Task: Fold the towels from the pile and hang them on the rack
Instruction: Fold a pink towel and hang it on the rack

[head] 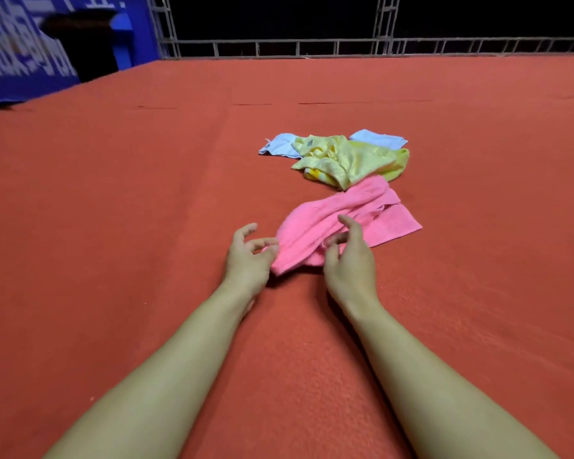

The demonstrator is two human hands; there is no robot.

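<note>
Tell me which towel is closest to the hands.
The pink towel: both hands are at its near end. The yellow towel and the light blue towel lie farther away.
</note>
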